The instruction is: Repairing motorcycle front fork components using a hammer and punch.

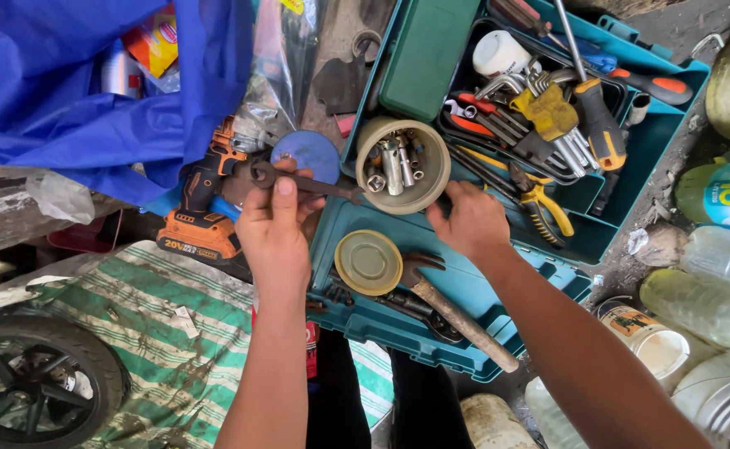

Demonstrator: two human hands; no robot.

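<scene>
My left hand (275,226) grips a dark ring spanner (298,180), held level over the left edge of an open teal toolbox (631,158). My right hand (469,220) rests on the box's middle ridge, fingertips next to a round beige tub (404,165) holding several sockets. Below that hand lie a round tin lid (368,263) and a claw hammer (456,314) with a wooden handle. The box's far half holds hex keys (548,112), yellow-handled pliers (540,204) and screwdrivers (627,83).
An orange and black cordless drill (203,212) lies left of the box under a blue plastic sheet (66,91). A small black wheel (36,387) sits bottom left on green striped cloth (157,324). Plastic bottles (710,303) and tins crowd the right edge.
</scene>
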